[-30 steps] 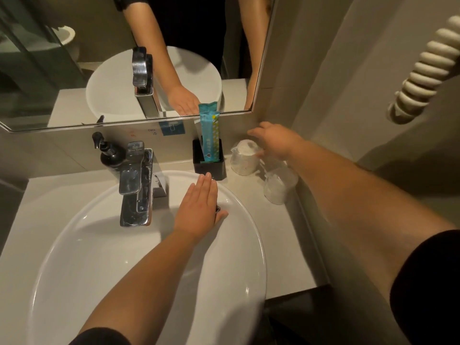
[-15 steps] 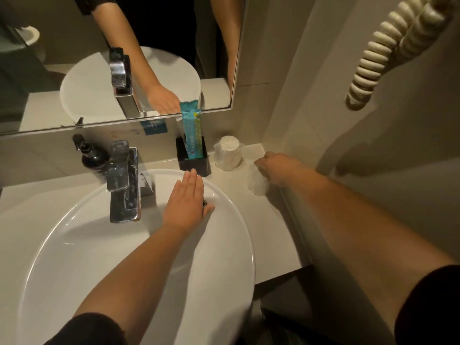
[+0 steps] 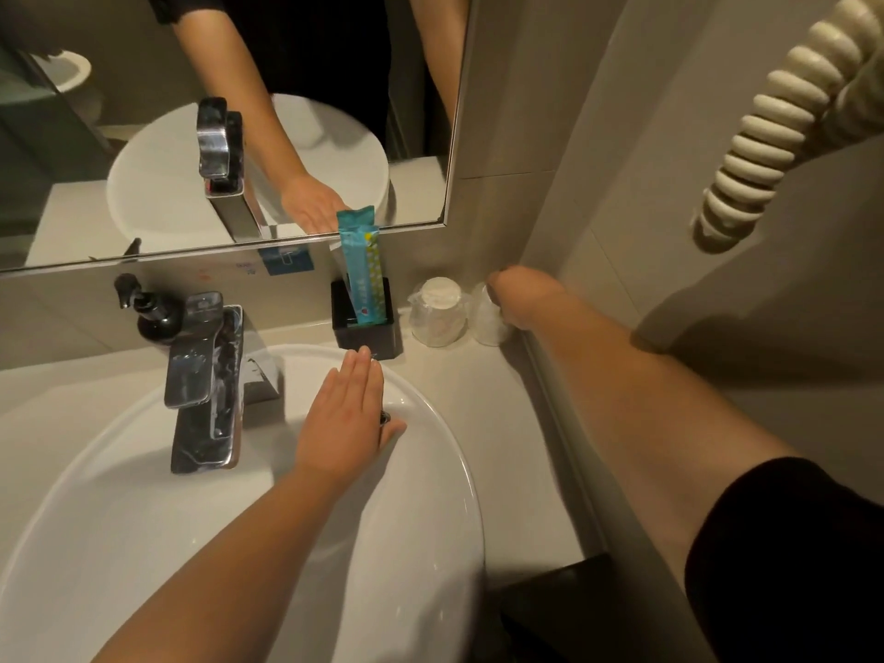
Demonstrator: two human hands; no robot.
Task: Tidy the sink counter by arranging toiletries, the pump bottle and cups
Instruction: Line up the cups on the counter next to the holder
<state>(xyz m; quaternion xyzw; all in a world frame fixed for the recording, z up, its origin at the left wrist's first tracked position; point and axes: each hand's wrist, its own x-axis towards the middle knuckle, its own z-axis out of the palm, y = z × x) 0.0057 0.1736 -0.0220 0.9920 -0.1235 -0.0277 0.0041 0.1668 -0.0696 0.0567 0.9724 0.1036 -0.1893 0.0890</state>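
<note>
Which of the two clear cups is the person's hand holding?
The cup nearest the side wall: the right hand is wrapped over it. The other cup, wrapped in plastic, stands untouched just beside the black holder.

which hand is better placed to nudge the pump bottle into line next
Left, probably. The left hand lies flat and free on the white basin rim, on the black pump bottle's side of the counter. The right hand is busy on the clear wrapped cup in the far corner.
</note>
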